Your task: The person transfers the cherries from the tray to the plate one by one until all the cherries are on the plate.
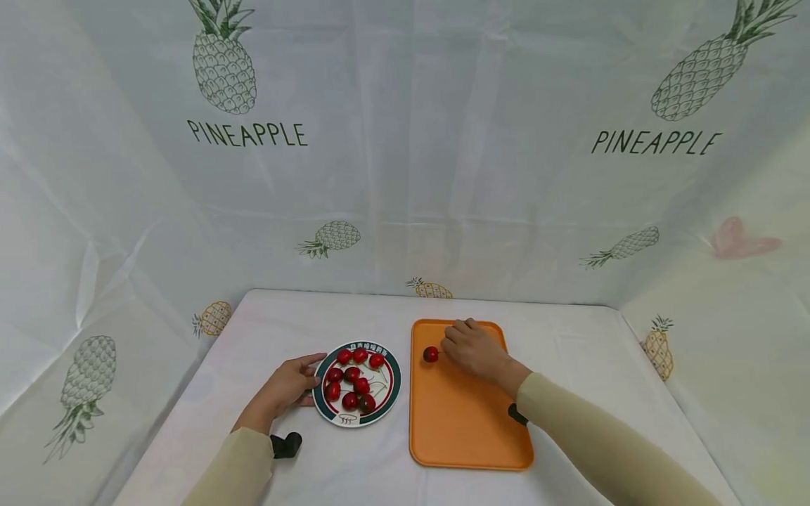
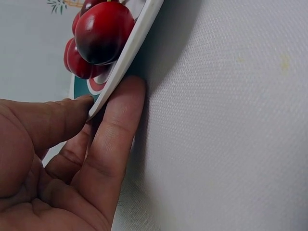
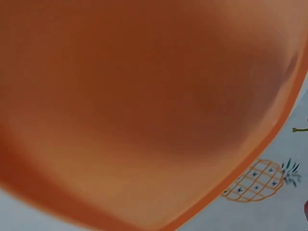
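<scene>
My left hand grips the left rim of a round plate with a dark green border. In the left wrist view the thumb lies on top of the rim and fingers reach underneath. Several dark red cherries with stems lie on the plate. Over the upper part of an orange tray, my right hand has curled fingers and pinches the stem of a single cherry. The right wrist view shows mostly the blurred tray, with a stem end at the right edge; the fingers are out of that view.
A white cloth covers the table, with the plate left of the tray and a narrow gap between them. Behind stands a white curtain printed with pineapples. Black straps sit at the wrists.
</scene>
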`<state>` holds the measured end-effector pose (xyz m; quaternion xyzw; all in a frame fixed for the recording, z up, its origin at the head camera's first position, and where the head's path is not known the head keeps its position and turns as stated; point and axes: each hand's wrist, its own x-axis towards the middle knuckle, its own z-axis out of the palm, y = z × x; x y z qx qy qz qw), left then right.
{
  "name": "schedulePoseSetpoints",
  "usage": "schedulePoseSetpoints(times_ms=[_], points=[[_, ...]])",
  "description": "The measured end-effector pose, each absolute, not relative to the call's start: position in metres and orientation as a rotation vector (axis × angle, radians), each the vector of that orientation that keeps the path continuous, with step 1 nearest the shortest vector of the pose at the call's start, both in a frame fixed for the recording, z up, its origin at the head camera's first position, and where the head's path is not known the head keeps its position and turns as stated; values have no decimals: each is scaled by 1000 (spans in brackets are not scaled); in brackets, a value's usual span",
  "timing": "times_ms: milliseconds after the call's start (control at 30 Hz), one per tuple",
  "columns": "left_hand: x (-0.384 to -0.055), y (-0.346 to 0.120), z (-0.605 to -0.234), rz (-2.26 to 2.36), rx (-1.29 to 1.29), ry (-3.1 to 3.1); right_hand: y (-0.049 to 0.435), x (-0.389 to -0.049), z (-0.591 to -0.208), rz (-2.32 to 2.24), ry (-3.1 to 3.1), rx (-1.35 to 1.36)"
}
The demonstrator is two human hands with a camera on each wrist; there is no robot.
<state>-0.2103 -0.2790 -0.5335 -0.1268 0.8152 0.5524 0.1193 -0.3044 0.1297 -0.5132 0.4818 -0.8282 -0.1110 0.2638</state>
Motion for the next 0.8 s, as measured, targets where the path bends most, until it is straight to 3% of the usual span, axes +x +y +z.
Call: schedulePoseSetpoints(times_ms=[800], points=[[-210,-279,-531,1631,-361,2357,20,-248,-503,-491,-2366,1213]])
